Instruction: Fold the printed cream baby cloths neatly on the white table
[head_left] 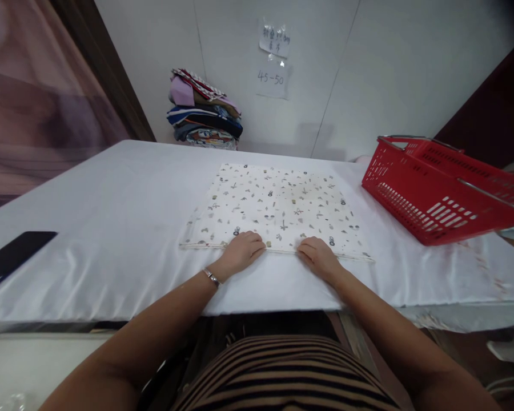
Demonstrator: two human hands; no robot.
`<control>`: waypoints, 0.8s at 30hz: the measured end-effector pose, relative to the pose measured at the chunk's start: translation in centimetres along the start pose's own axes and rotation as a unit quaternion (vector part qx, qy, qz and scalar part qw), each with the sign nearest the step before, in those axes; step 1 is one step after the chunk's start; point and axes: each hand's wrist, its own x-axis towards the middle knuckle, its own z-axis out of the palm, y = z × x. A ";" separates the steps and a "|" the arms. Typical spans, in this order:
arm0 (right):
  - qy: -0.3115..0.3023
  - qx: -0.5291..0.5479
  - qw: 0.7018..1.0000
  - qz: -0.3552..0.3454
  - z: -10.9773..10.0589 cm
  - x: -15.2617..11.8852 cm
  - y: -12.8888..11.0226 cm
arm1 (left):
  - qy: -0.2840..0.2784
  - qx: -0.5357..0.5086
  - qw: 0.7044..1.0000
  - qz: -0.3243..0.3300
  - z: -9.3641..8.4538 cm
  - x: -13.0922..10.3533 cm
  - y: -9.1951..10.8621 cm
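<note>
A white cloth with a small scattered print (278,200) lies flat in layers on the table, its near edge facing me. My left hand (243,250) is closed on that near edge, left of its middle, fingers curled over the hem. Further right along the same edge, my right hand (318,258) pinches the cloth between thumb and fingers. A stretch of hem shows between the two hands. A silver bracelet (212,277) sits on my left wrist. The fingertips are partly hidden against the cloth.
A red plastic basket (441,194) with metal handles stands at the right of the white-covered table (124,205). A dark phone (15,257) lies at the left edge. Folded fabrics (205,111) are stacked by the wall, where handwritten paper signs (273,77) hang.
</note>
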 end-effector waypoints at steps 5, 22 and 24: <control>0.011 0.004 1.000 -0.012 -0.1 0.0 0.3 | 0.015 0.001 1.000 -0.010 0.3 0.2 -0.2; 0.118 -0.070 0.990 -0.012 -0.1 0.9 0.3 | 0.071 0.125 0.989 -0.031 0.4 1.0 0.4; 0.096 -0.085 0.991 -0.039 0.2 0.9 0.5 | 0.057 0.144 0.988 -0.019 0.4 0.9 0.5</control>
